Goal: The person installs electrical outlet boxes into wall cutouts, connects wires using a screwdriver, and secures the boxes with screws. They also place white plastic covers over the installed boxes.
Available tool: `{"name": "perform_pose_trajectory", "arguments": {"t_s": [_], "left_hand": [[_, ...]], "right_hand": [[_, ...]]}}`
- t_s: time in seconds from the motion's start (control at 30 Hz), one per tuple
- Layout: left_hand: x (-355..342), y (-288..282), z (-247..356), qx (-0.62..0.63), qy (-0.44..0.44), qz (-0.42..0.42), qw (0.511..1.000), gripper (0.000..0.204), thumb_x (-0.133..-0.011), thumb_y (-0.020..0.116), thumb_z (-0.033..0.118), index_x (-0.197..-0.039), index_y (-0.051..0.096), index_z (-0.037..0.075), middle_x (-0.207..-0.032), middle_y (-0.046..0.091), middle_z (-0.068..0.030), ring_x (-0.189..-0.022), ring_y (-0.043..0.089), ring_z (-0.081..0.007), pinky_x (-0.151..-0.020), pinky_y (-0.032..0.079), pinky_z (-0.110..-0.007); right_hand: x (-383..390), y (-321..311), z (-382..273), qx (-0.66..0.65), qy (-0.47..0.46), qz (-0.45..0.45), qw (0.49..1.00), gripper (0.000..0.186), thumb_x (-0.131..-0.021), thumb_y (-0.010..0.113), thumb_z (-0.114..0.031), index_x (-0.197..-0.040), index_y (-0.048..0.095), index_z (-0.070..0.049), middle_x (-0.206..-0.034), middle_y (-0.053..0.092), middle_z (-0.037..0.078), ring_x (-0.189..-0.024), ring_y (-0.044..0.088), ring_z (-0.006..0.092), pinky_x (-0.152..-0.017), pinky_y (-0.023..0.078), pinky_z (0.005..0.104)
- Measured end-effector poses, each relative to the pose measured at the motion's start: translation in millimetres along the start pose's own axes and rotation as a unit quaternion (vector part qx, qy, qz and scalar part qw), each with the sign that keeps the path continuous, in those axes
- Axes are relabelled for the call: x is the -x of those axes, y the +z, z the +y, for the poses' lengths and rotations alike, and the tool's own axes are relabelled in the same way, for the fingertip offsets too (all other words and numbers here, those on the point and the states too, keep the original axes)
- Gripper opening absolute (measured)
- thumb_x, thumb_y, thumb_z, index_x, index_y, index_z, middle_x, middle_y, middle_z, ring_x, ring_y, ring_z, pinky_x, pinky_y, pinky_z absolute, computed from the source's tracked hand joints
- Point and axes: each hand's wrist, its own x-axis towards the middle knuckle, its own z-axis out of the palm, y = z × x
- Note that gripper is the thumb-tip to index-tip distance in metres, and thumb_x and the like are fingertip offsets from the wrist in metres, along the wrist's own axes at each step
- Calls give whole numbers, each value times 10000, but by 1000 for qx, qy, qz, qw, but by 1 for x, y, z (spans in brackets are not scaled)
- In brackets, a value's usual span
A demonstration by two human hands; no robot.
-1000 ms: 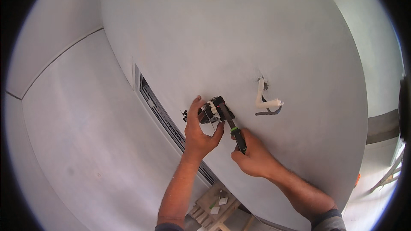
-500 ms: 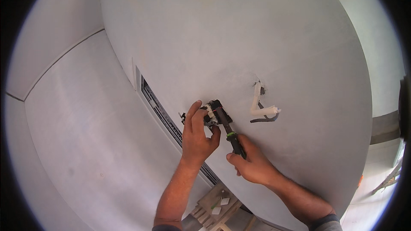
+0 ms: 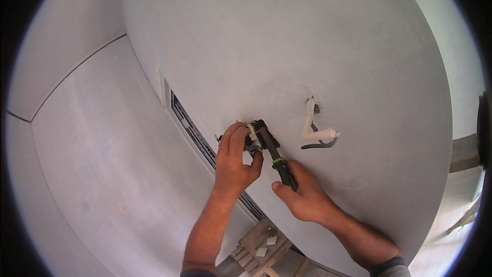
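My left hand (image 3: 238,159) is closed around a small electrical fitting (image 3: 253,136) with metal and pale parts, its thumb below and fingers above. The fitting sits in front of a dark square opening (image 3: 271,138) in the grey wall. Wrapped in my right hand (image 3: 307,195) is a screwdriver-like tool (image 3: 285,172) with a black handle, a green ring and a broad dark shaft. That shaft points up and left, its end against the right side of the fitting or the opening. Exactly what the tip touches cannot be made out.
Right of my hands, a pale bent conduit (image 3: 308,123) and a dark cable (image 3: 319,146) stick out of a rough wall hole. A long recessed slot (image 3: 192,132) runs diagonally on the left. Below stands a wooden platform (image 3: 251,241) with white square pieces (image 3: 262,252).
The view has shifted slightly. My left fingers have drawn closer together and lower over the fitting. The tool stays at nearly the same place and angle in my right hand.
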Motion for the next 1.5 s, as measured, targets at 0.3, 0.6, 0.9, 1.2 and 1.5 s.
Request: {"name": "perform_pose_trajectory", "arguments": {"t_s": [0.3,0.6,0.9,1.2,1.5], "left_hand": [[0,1,-2,24,51,18,998,649,-626,778,-103,-1221,536,-9,-1234,588,-206,-1151,616,-423,-961,554,-463],[-4,-11,8,29,44,-42,998,719,-680,809,-54,-1333,516,16,-1335,581,-230,-1233,601,-422,-1028,533,-480],[9,-17,-3,311,-187,-78,929,902,-801,799,-3,-1572,331,28,-1477,503,-205,-1355,531,-285,-1078,525,-450],[12,-12,0,362,-182,-48,913,927,-813,775,-59,-1598,292,41,-1490,474,-183,-1379,498,-275,-1095,524,-456],[14,-11,-11,344,-142,-47,927,929,-769,873,-8,-1562,391,38,-1495,460,-165,-1335,539,-265,-1068,561,-430]], "right_hand": [[2,1,4,-22,13,-14,1000,419,-924,627,-244,-1226,538,32,-882,568,88,-821,529,192,-770,466,359],[8,-7,-12,17,36,-30,999,440,-912,630,-242,-1232,531,43,-869,586,104,-815,555,232,-791,476,374],[15,-6,-3,4,27,-49,998,418,-919,602,-198,-1254,517,37,-916,604,112,-816,590,203,-737,497,363],[12,7,6,-38,9,-23,999,387,-928,542,-149,-1266,498,33,-873,630,99,-767,628,197,-695,523,362],[14,1,-3,50,-9,-17,999,338,-910,534,-100,-1207,494,54,-884,637,243,-806,645,406,-741,507,467]]}}
